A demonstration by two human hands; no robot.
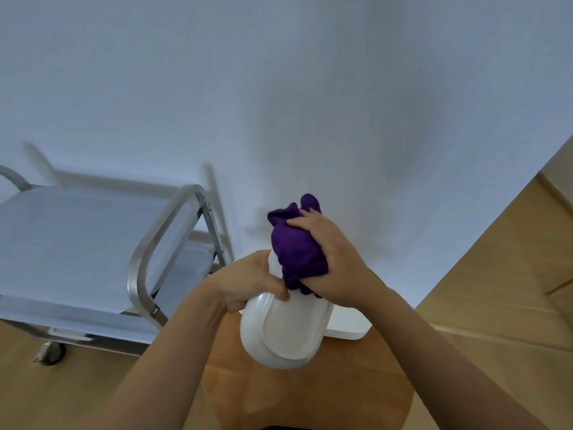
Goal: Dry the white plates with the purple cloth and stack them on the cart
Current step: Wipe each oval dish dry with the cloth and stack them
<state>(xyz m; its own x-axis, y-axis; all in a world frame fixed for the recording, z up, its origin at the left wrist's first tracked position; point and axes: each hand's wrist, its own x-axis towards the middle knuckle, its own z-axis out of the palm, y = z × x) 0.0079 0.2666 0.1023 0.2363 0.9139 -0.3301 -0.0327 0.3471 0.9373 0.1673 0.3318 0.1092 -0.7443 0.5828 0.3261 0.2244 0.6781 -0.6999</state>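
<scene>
A white oblong plate [286, 332] is held tilted in the air at lower centre, its underside turned toward me. My left hand [248, 282] grips its left rim, thumb on the underside. My right hand [328, 259] grips a bunched purple cloth [294, 252] and presses it against the plate's upper part. The steel cart [77, 243] stands at the left, its top shelf bare.
More white plates [348, 327] lie on a round wooden table [307, 395] below my hands, mostly hidden by the held plate. A pale wall fills the upper frame. Wooden floor [496, 274] runs along the right and bottom left. The cart's handle [164, 237] curves near my left hand.
</scene>
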